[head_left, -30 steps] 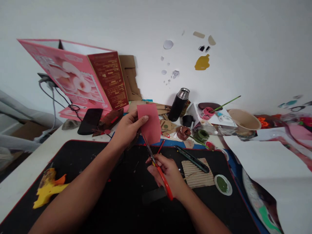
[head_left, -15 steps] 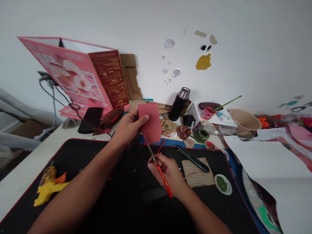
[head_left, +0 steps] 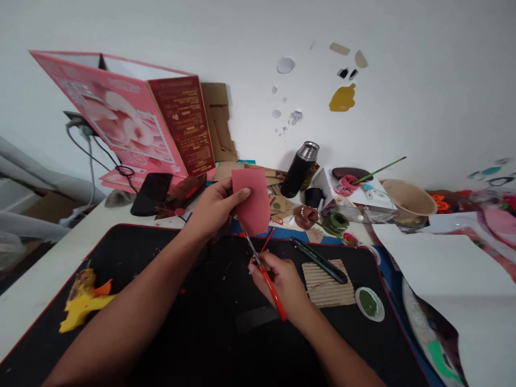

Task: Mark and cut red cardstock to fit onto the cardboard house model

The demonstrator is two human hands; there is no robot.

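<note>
Pinched between thumb and fingers of my left hand point(head_left: 213, 208) is a piece of pink paper point(head_left: 255, 199), held up above the far edge of the mat. My right hand point(head_left: 284, 279) grips red-handled scissors point(head_left: 272, 290) below it. The blades point up and away, and their tips meet the paper's lower left edge, close under my left fingers. Whether the tips sit in a cut or behind the paper I cannot tell. A thin red stick point(head_left: 267, 239) shows just behind the blades.
Around the black mat point(head_left: 201, 333) are a yellow glue gun point(head_left: 83, 301), a cutter knife point(head_left: 320, 260) on corrugated cardboard point(head_left: 326, 293), and a dish of green paint point(head_left: 370, 303). Behind stand a black flask point(head_left: 297, 174), open paint jars point(head_left: 307, 217), a phone point(head_left: 151, 194) and a pink box point(head_left: 129, 123).
The view has shifted slightly, so most things sit a little further right. Both hands keep their hold on the paper and scissors, with the blades still at the paper's lower left edge.
</note>
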